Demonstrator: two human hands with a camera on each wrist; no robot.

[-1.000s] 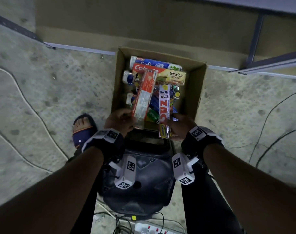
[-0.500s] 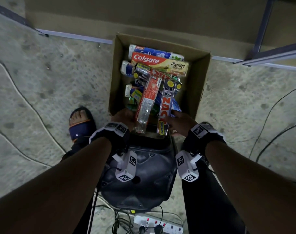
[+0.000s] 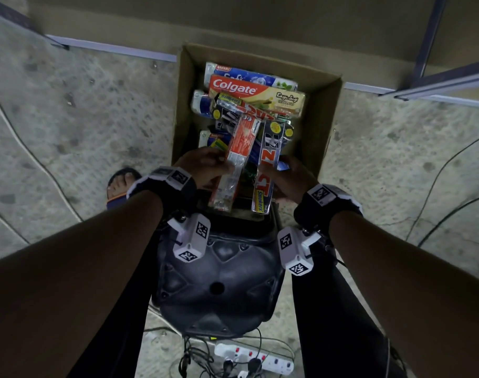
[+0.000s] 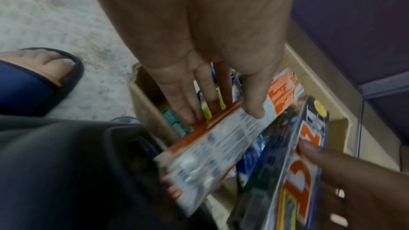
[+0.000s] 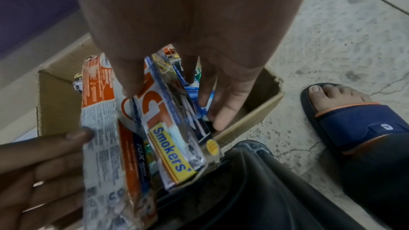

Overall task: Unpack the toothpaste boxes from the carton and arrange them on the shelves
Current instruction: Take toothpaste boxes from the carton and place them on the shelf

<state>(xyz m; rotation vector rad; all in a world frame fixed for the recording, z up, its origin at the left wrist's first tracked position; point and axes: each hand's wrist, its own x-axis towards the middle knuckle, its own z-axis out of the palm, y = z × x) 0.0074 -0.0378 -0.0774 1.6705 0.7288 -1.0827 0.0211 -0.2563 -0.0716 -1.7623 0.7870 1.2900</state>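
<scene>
An open brown carton (image 3: 325, 124) on the floor holds several toothpaste boxes, a red Colgate box (image 3: 256, 94) lying across the far end. My left hand (image 3: 205, 166) pinches an orange-and-white toothpaste box (image 3: 234, 165) between thumb and fingers above the carton's near end. The same orange-and-white box (image 4: 221, 139) shows in the left wrist view with the thumb on top. My right hand (image 3: 290, 177) grips a dark wrapped pack marked "Smokers" (image 3: 268, 165). In the right wrist view that Smokers pack (image 5: 168, 128) sits between thumb and fingers. Both packs point lengthwise toward me.
A black stool (image 3: 219, 274) stands between my legs, its front touching the carton. A sandalled foot (image 3: 121, 184) is left of it. A power strip (image 3: 257, 358) and cables lie behind. Metal shelf rails (image 3: 434, 80) run at the upper right. Cables cross the concrete floor (image 3: 83, 118).
Both hands have kept their grip while the two packs stayed lifted over the carton's near end; the orange-and-white box has tilted slightly, and my head has shifted a little.
</scene>
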